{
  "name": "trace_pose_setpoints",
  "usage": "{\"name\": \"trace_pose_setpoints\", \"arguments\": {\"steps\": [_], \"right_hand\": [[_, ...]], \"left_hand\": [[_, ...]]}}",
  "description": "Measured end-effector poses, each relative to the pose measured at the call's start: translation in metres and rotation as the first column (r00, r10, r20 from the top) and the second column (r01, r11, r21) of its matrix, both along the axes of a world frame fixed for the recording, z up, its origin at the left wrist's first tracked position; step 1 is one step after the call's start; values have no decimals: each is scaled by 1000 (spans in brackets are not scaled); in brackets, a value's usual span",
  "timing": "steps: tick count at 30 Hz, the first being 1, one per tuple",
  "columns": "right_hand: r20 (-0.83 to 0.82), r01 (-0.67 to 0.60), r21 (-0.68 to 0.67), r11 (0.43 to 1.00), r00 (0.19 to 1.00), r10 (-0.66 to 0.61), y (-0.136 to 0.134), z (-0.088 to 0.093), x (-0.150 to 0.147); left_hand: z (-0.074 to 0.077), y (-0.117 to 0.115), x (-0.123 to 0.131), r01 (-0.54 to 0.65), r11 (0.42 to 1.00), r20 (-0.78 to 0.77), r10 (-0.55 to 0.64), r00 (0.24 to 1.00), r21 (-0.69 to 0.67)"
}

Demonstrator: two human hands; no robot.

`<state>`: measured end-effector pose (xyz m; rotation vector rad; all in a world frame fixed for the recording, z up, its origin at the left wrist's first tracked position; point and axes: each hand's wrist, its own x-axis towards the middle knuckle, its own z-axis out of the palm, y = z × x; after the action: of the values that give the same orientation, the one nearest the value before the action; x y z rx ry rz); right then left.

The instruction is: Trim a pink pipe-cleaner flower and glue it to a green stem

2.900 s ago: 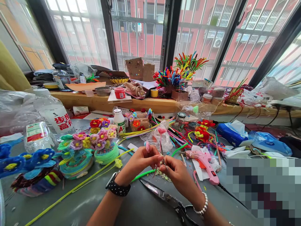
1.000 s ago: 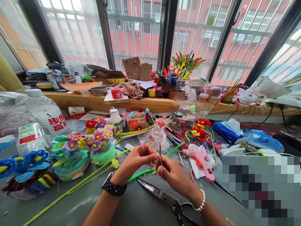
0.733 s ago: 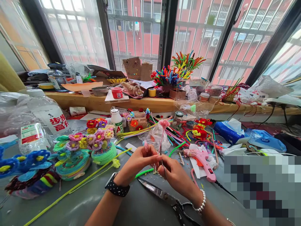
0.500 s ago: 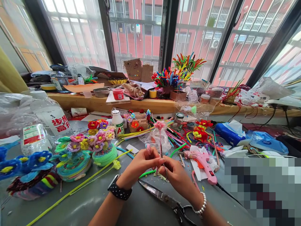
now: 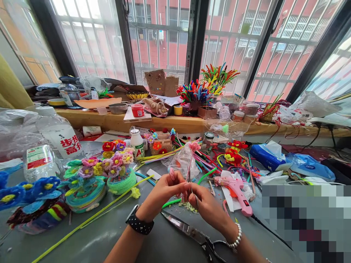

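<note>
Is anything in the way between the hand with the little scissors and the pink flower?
Nothing that I can see. The small scissors in the right hand point up beside the stem of the pink flower, which the left hand holds. The clear plastic bag looks to be behind it, not between.

Bright daylight enters through the windows (image 5: 90, 33) behind the pink glue gun (image 5: 237, 191), bleaching the panes far to its left nearly white. Also left of the glue gun, glare streaks the grey tabletop (image 5: 95, 233), and the pink flower (image 5: 194, 146) looks soft, its petals merging. Wide-angle distortion slants the window frames (image 5: 51, 40); coarse pixelation (image 5: 309, 223) covers the area to the glue gun's right.
</note>
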<state>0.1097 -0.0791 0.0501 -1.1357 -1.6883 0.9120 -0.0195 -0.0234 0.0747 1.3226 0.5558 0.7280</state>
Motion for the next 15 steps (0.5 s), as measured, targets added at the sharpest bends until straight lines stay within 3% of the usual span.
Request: {"name": "trace_pose_setpoints", "arguments": {"steps": [7,15], "right_hand": [[-3,-14,-9,1000,1000,14,2,-2,3],[28,179,-44,983,984,-178,3,0,9]], "left_hand": [[0,2,-2,53,999,-36,-53,998,-1],[-2,6,-7,-35,996,-69,41,997,85]]}}
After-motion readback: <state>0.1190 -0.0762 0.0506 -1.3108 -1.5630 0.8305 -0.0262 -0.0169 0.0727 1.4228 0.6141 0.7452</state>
